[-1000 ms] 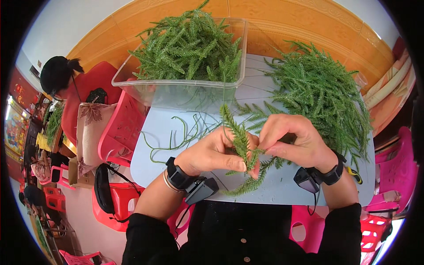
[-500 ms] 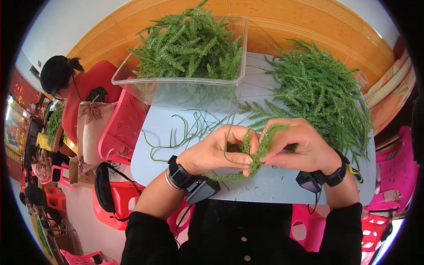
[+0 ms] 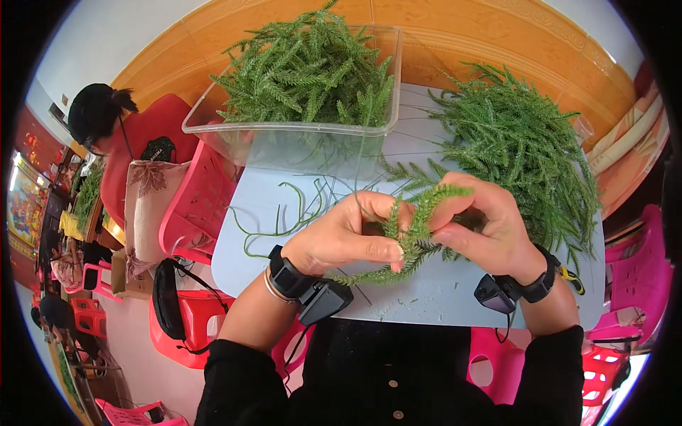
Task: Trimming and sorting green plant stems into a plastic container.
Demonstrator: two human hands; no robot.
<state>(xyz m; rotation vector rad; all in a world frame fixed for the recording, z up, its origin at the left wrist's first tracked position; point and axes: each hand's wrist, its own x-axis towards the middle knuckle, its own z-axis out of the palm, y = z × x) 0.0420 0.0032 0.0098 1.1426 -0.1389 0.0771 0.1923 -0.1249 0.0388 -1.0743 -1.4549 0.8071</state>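
from afar i see the pale table (image 3: 455, 307) beneath the clear plastic tub (image 3: 249, 145); right of the tub, a needle-leaved sprig heap (image 3: 518, 142). before the tub, the left hand (image 3: 337, 238) pinches a sprig bunch (image 3: 420, 219); whether the right hand (image 3: 490, 227), curled beside it, grips, i cannot tell. bunching seems underway; next calls for steady pinching.
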